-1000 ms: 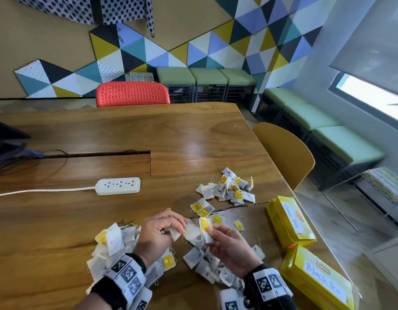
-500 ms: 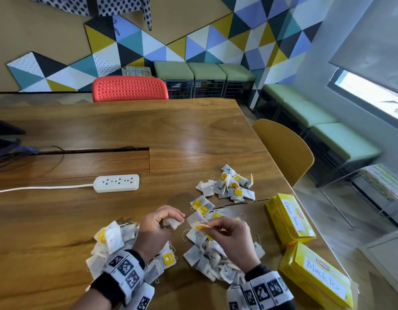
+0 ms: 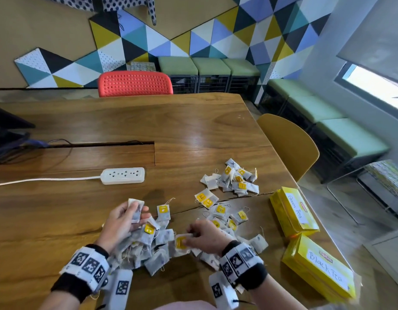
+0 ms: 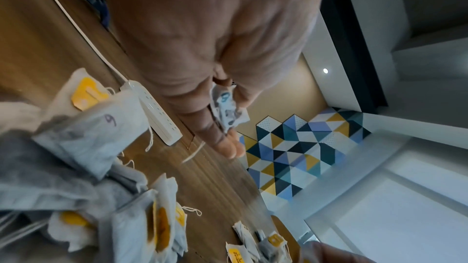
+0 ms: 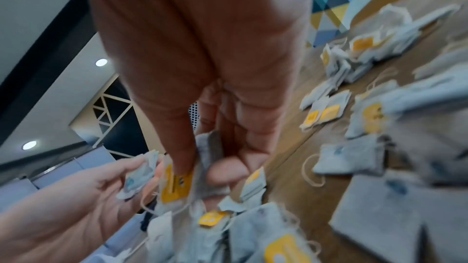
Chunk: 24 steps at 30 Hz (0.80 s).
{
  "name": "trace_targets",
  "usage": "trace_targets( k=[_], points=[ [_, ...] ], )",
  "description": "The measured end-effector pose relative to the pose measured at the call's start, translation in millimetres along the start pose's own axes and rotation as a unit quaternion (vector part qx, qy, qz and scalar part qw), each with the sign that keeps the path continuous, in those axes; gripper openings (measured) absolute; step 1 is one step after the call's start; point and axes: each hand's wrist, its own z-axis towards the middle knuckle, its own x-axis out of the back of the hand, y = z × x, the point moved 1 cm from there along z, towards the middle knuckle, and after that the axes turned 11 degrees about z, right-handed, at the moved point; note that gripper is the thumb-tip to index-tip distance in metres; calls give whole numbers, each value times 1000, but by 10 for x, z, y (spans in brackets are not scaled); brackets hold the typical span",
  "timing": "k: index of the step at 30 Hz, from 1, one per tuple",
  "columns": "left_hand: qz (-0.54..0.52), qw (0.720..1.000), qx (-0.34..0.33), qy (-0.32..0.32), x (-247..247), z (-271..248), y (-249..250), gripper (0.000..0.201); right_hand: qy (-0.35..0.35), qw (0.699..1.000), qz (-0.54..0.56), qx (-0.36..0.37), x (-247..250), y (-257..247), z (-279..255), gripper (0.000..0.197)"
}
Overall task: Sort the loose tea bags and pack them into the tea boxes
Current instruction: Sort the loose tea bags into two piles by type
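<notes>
Head cam first: the left hand (image 3: 124, 222) is up off the wooden table (image 3: 59, 220) with its fingers curled round one tea bag (image 3: 135, 209). The right hand (image 3: 204, 237) is low over the near pile of tea bags (image 3: 153, 245), pinching another bag (image 3: 181, 241) by its yellow tag end. A separate far heap (image 3: 235, 179) lies well apart toward the far right, with a loose scatter between. Both yellow boxes, Green Tea box (image 3: 293, 211) and Black Tea box (image 3: 319, 267), sit closed at the right edge, so I'd say nothing is packed yet, it's all sorting.

Left wrist cam: thumb and fingers clearly clamp the held bag (image 4: 225, 107), which has a blue scribble on it. Another bag below (image 4: 96, 133) shows a handwritten mark, maybe how they're told apart. The power strip (image 4: 157, 111) lies just past the hand.

Right wrist cam: pretty blurry, but fingertips (image 5: 182, 159) are pinching the tagged bag (image 5: 177, 183) right over the pile.

What could go wrong imo: the strings are all tangled together, so lifting one bag could drag neighbours along and mix the heaps. The marks are tiny too, so a misread puts a bag in the wrong box. And the bags are thin paper, so a hard yank on a snagged string could tear one.
</notes>
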Motion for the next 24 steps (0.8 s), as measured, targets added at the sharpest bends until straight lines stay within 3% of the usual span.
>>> trace_targets(
  k=[4, 8, 11, 16, 18, 21, 24],
  points=[
    [-3, 1000, -10, 12, 61, -37, 29, 25, -43, 990, 131, -8, -135, -180, 148, 8],
    [5, 1000, -8, 17, 88, -67, 18, 25, -10, 966, 260, -5, -41, -211, 128, 4],
    [7, 1000, -1, 2, 69, -80, -3, 25, -6, 898, 438, -43, 87, -193, 19, 11],
    [9, 1000, 10, -4, -16, -64, -19, 23, -11, 712, 696, -88, 297, -85, -110, 22],
    [13, 1000, 12, -7, -48, -55, -25, 23, -12, 655, 751, -84, 346, -42, -172, 41],
    [2, 1000, 20, -19, -95, -46, -29, 24, -7, 633, 771, -62, 373, 11, -237, 66],
    [-1, 999, 23, -29, -120, -56, -29, 26, -41, 630, 774, -44, 363, 35, -267, 74]
  ],
)
